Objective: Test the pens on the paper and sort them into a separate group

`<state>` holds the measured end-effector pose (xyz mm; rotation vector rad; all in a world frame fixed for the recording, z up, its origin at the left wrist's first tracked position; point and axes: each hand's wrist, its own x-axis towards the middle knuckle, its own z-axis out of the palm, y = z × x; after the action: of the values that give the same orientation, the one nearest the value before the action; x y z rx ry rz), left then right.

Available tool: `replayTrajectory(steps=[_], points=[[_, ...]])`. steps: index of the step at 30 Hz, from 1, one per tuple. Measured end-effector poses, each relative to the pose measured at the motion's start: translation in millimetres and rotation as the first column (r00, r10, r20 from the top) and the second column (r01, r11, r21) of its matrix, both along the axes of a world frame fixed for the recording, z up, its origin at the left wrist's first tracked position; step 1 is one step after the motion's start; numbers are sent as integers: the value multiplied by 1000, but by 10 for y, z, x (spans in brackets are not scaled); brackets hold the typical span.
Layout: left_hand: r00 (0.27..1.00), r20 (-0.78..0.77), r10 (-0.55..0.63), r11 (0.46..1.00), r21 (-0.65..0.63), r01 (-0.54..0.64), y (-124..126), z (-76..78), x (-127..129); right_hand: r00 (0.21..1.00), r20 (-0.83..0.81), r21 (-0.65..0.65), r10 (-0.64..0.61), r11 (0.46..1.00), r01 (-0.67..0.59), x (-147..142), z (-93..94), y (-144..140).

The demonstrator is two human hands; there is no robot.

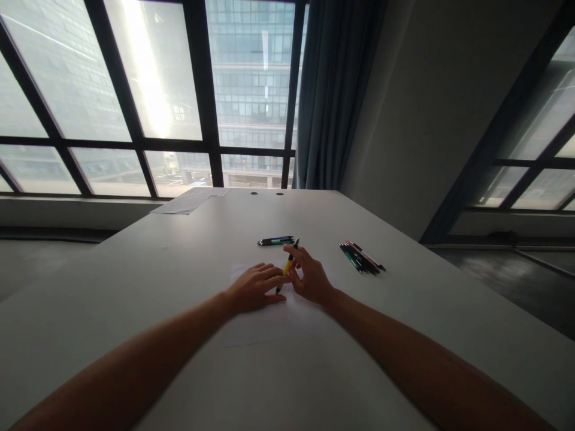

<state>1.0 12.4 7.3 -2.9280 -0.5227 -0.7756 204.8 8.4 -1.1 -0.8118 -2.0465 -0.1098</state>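
Note:
My right hand point(311, 276) holds a yellow and black pen point(288, 262) upright-tilted, its tip down on a white sheet of paper point(269, 326) lying on the white table point(157, 257). My left hand point(255, 287) rests flat on the same sheet, fingers spread lightly, its fingertips next to the pen's lower end. Just beyond the hands lies a small pair of pens point(275, 240), green and blue. To the right lies a bundle of several dark pens point(362, 257).
Another sheet of paper point(191, 200) lies at the table's far left edge near two cable holes point(266, 193). Large windows, a grey curtain point(332, 96) and a wall stand behind the table. Dark floor shows on the right.

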Motion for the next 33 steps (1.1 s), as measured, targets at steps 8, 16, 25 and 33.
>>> replayTrajectory(steps=[8,16,25,33], points=[[998,53,-35,992,120,28,49,-62,5,1000,23,27,15,1000,-16,8,-6,3],[978,146,-152,980,150,130,23,-25,-12,999,31,-117,-34,992,37,5,-39,35],[968,141,-206,977,85,195,-35,48,-25,993,89,-254,-76,962,97,-7,-28,16],[974,127,-189,979,100,177,-42,40,-9,995,87,-282,-50,957,73,-7,-10,8]])
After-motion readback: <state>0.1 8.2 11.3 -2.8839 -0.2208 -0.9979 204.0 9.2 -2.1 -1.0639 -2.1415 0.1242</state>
